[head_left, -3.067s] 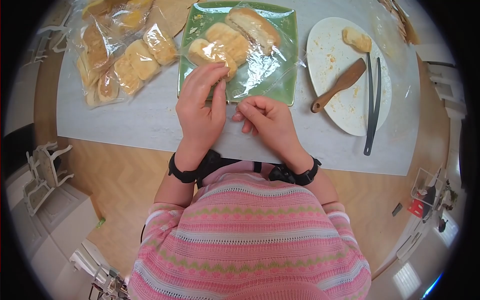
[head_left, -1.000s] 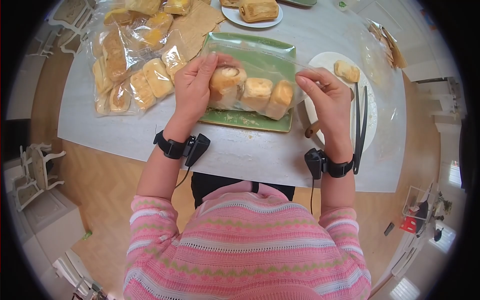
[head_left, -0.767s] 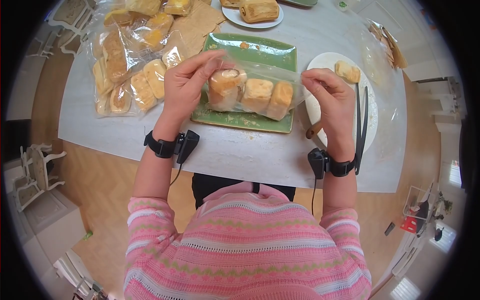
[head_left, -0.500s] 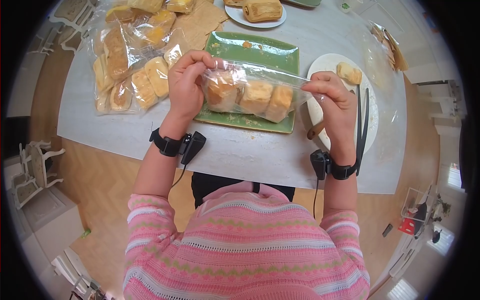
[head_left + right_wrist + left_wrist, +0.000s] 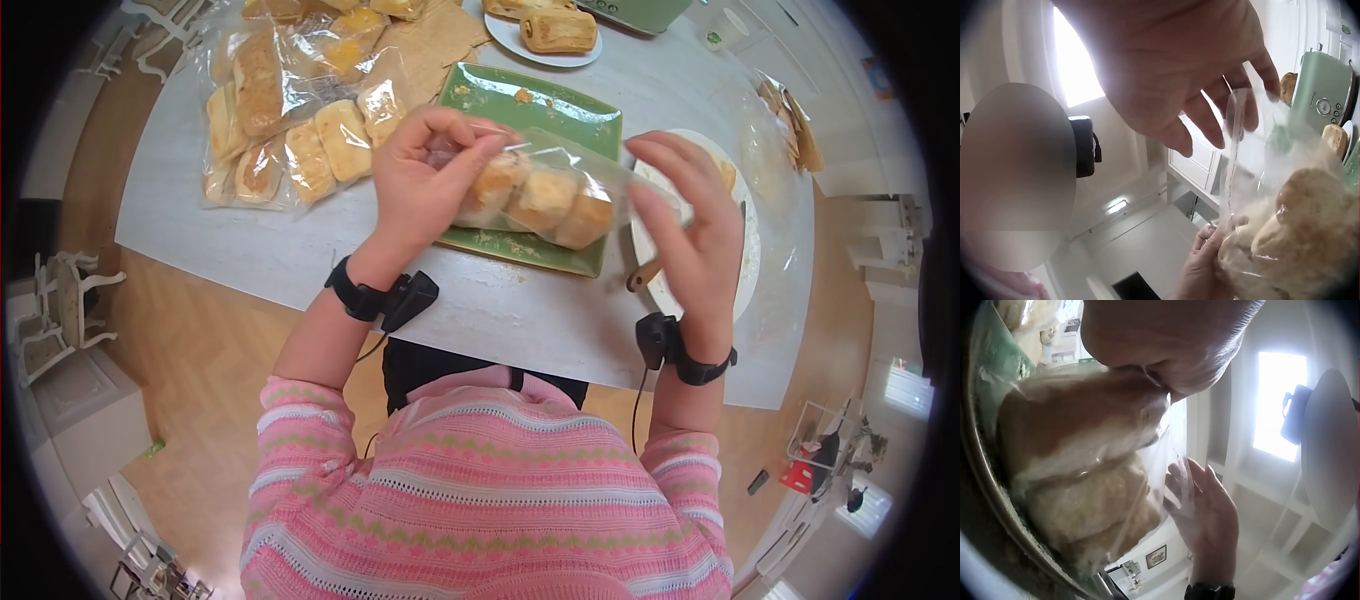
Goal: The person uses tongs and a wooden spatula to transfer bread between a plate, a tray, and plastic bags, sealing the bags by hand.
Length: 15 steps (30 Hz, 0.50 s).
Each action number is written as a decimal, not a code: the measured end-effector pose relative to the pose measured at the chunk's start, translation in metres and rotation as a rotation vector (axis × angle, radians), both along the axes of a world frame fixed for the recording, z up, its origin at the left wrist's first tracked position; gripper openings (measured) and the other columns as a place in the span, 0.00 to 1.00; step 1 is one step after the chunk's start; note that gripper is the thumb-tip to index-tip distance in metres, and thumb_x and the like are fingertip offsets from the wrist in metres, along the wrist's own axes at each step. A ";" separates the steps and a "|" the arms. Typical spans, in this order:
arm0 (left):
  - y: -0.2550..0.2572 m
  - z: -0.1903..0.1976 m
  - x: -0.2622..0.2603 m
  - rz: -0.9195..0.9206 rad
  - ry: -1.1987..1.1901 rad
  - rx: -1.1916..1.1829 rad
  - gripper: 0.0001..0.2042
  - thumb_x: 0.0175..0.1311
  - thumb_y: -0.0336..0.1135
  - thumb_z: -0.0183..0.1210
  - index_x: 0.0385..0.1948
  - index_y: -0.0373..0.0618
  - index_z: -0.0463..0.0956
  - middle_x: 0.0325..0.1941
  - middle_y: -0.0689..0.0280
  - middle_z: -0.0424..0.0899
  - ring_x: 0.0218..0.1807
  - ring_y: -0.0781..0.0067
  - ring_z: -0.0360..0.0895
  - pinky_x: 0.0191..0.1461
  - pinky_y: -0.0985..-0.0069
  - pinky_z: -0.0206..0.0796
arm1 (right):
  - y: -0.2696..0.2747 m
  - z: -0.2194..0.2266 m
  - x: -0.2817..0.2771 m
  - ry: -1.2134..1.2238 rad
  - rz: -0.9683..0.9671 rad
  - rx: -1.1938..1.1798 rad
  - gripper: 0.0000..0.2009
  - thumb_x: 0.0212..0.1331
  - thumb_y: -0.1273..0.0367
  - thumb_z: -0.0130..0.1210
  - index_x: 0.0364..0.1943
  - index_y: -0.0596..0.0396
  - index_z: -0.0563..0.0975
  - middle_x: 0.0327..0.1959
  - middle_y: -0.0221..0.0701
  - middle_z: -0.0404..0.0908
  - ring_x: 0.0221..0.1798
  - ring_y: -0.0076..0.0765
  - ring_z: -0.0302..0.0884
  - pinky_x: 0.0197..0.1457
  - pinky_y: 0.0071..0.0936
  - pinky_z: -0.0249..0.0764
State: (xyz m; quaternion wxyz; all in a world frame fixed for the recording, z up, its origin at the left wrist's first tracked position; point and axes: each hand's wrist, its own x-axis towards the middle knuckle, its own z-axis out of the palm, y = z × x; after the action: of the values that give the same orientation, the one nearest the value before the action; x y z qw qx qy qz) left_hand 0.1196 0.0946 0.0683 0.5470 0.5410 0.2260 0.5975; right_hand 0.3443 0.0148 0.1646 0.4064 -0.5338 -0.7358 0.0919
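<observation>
A clear plastic bag [image 5: 577,158] holding three pieces of bread [image 5: 545,197] hangs over the green rectangular plate [image 5: 520,248]. My left hand [image 5: 425,185] pinches the bag's upper left end between thumb and curled fingers. Beside the bag's right end is my right hand [image 5: 700,225], its fingers spread and apart from the thumb. In the right wrist view the right hand [image 5: 1191,69] has loose fingers near the bag's top edge [image 5: 1235,150]; whether they touch the plastic I cannot tell. The left wrist view shows the bagged bread [image 5: 1079,425] close up.
Several bagged breads [image 5: 345,140] lie at the left on brown paper [image 5: 440,45]. Behind the green plate stands a white plate [image 5: 580,60] with bread. At the right, a white oval plate [image 5: 747,285] carries bread, a wooden utensil [image 5: 645,273] and dark tongs, partly hidden by the right hand.
From the flat plate, the bag was lifted and held by both hands. Since half a second ago the right fingers have let go of their pinch and spread, and the left hand has shifted right.
</observation>
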 end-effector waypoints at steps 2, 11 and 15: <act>-0.006 -0.004 0.004 -0.006 -0.010 0.042 0.08 0.65 0.15 0.59 0.33 0.40 0.70 0.43 0.55 0.86 0.51 0.63 0.85 0.54 0.71 0.79 | 0.005 -0.003 -0.022 -0.132 0.011 -0.029 0.15 0.52 0.72 0.65 0.46 0.59 0.83 0.46 0.41 0.83 0.50 0.46 0.79 0.54 0.36 0.73; -0.011 -0.007 -0.026 0.067 -0.117 0.032 0.05 0.65 0.17 0.60 0.36 0.37 0.74 0.43 0.57 0.86 0.48 0.72 0.85 0.52 0.76 0.79 | 0.002 0.000 -0.022 -0.346 -0.116 -0.128 0.04 0.50 0.75 0.66 0.29 0.59 0.82 0.30 0.34 0.82 0.37 0.44 0.78 0.44 0.36 0.72; 0.002 0.003 -0.043 0.115 -0.207 0.059 0.06 0.65 0.16 0.60 0.36 0.37 0.74 0.41 0.57 0.87 0.46 0.69 0.86 0.52 0.74 0.79 | -0.004 -0.002 -0.011 -0.160 -0.140 -0.164 0.04 0.56 0.77 0.64 0.35 0.60 0.83 0.33 0.35 0.83 0.38 0.37 0.80 0.45 0.29 0.74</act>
State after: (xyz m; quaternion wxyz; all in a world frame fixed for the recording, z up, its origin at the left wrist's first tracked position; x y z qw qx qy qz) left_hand 0.0763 0.0968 0.0715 0.5162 0.4785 0.1811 0.6869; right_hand 0.3329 0.0112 0.1625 0.3070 -0.6210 -0.7167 0.0804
